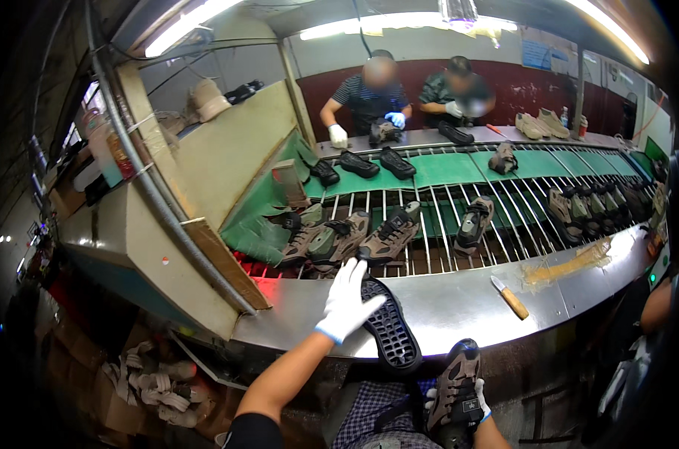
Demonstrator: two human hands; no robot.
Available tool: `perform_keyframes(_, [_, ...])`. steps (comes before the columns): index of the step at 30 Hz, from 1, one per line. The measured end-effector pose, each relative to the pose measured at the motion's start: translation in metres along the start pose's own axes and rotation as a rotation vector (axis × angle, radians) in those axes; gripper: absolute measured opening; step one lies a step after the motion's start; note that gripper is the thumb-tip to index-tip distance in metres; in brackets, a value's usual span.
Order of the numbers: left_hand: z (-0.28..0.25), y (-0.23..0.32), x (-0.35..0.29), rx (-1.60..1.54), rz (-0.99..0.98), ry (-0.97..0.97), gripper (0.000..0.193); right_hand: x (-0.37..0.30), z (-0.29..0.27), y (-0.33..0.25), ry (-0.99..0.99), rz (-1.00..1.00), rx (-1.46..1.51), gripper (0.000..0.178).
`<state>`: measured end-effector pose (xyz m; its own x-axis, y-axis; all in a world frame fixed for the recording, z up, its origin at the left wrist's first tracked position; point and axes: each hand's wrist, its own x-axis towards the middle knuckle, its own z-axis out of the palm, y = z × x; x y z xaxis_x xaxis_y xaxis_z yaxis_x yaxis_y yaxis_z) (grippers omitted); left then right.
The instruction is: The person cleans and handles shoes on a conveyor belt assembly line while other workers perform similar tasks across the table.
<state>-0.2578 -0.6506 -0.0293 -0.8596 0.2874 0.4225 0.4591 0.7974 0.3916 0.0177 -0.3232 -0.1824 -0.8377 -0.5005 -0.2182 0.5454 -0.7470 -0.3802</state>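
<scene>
My left hand (344, 305), in a white glove, reaches over the metal ledge with fingers stretched out. Its thumb lies across the upper part of a black shoe sole (396, 338), whose open grid side faces up. The near end of that sole juts past the ledge's front edge. Close to my body, my right hand (480, 402), also gloved, grips a brown and black shoe (457, 380), toe pointing away from me. Part of this hand is hidden behind the shoe. Just beyond my left fingertips stands a brown shoe (392, 233) on the rack.
A knife with a wooden handle (513, 301) lies on the metal ledge (451, 303). More shoes (475, 223) stand on the barred rack, and black soles (359, 165) lie on the green belt (444, 170). Across it work two people. A padded panel (160, 247) borders the left.
</scene>
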Motion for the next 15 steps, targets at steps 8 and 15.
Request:
perform_keyframes(8, [0.025, 0.002, 0.065, -0.636, 0.024, -0.427, 0.031, -0.028, 0.034, 0.006, -0.132, -0.058, 0.454, 0.117])
perform_keyframes(15, [0.014, 0.102, 0.013, -1.248, 0.19, -0.829, 0.014, -0.043, 0.055, 0.013, -0.05, 0.074, 0.514, 0.123])
